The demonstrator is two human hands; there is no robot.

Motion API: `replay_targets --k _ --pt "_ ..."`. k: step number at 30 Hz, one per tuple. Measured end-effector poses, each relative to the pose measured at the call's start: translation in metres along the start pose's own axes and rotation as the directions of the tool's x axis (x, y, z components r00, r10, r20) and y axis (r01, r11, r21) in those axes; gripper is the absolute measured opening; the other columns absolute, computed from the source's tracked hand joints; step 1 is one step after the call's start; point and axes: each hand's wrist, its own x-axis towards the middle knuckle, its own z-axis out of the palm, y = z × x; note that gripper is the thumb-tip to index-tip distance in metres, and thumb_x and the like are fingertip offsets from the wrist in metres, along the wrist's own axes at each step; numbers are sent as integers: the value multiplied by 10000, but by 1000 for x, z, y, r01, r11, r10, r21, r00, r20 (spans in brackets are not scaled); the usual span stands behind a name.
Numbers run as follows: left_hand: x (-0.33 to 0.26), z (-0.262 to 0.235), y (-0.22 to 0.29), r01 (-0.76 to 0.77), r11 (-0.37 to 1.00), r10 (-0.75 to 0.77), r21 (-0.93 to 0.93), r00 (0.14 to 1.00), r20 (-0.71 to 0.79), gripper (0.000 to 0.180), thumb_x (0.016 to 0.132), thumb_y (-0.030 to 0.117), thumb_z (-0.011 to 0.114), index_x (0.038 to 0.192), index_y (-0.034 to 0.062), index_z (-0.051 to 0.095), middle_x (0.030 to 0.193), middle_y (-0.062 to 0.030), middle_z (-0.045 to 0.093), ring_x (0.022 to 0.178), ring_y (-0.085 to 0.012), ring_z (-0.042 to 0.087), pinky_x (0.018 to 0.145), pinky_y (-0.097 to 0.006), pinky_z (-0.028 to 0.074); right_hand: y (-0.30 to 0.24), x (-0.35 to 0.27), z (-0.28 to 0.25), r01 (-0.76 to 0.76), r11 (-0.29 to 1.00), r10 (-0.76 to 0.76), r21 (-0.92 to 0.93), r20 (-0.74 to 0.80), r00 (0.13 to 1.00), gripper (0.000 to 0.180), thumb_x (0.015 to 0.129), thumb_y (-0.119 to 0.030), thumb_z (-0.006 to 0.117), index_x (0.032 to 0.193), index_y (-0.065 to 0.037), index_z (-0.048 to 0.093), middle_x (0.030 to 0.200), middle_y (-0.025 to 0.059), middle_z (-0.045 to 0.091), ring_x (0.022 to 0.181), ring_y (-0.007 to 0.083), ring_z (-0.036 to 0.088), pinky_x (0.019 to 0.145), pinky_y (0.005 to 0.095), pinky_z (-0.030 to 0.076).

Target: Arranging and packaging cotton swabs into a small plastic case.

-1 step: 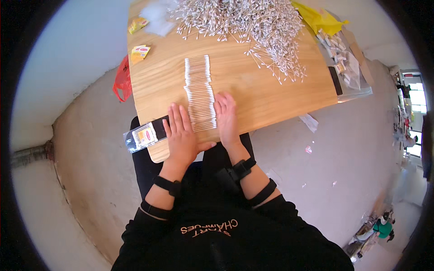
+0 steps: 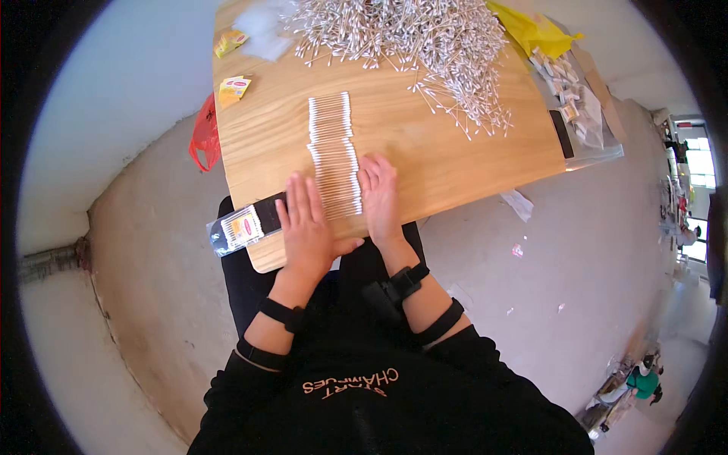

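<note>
Swabs (image 2: 337, 176) lie rowed on the table (image 2: 447, 163) between flat left hand (image 2: 305, 226), thumb apart, and curled right hand (image 2: 381, 199), grip hard to tell; likely light, stiff-stemmed, roll-prone, best squeezed in from both tip edges.

Left of centre in the frame, the left hand (image 2: 306, 231) has shifted slightly rightward, its fingers now nearer the lower left edge of the row of cotton swabs (image 2: 334, 163), uncovering a sliver more of the black packet end (image 2: 268, 215) beside it.
</note>
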Motion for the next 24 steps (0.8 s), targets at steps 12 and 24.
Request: replay_targets --k 12,24 --pt "-9 10 14 -188 981 181 41 975 130 1171 672 669 671 1464 -48 191 1556 -196 132 1455 -312 89 1151 -515 89 -19 3 1 -130 962 159 240 -109 981 756 977 -588 205 1376 46 307 1358 239 388 1338 292 322 1161 395 200" --pt "-12 24 12 -190 982 190 -3 982 2 1192 670 614 715 1452 -79 142 1533 -258 126 1441 -369 105 1132 -546 129 -26 5 -13 -169 823 253 542 -84 964 788 957 -621 163 1341 30 389 1306 261 464 1332 341 348 1142 446 244"
